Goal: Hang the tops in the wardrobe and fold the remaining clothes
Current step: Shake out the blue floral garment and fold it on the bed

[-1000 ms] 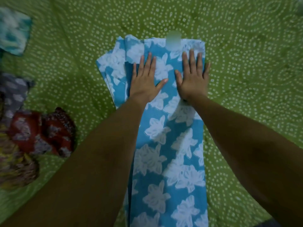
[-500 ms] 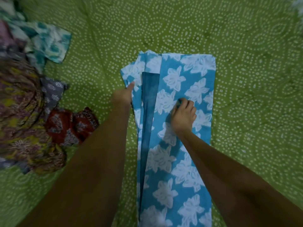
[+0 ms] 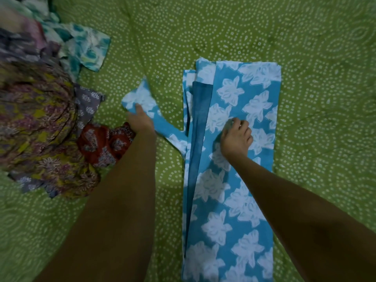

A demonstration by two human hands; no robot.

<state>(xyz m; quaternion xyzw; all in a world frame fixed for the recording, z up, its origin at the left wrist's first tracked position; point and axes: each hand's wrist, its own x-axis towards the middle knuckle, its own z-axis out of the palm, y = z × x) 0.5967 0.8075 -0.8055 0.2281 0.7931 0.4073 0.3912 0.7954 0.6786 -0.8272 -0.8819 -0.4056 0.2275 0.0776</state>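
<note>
Since half a second ago the left hand has drawn a sleeve of the blue floral garment out to the left, away from the folded body, where before it sat at the garment's left edge; the right hand has hardly shifted.

Beyond the left knuckles, further left, lies a heap of unfolded clothes on the green dotted bedspread, a red printed piece just beside the left wrist. The left fingers are curled round the sleeve's end, gripping it, with the cloth fanning out past the fingertips; the forearm reaches straight forward, low over the bedspread. Right of those fingers the sleeve runs back to the garment, which lies as a long narrow strip, a darker inner face showing along its left fold.

The right hand rests on the strip, fingers curled, seemingly pinching or pinning the cloth; whether it truly grips I cannot tell. To fold well, I judge this hand should keep the body pinned while the left lays the sleeve flat across, edges aligned, no bunching.
</note>
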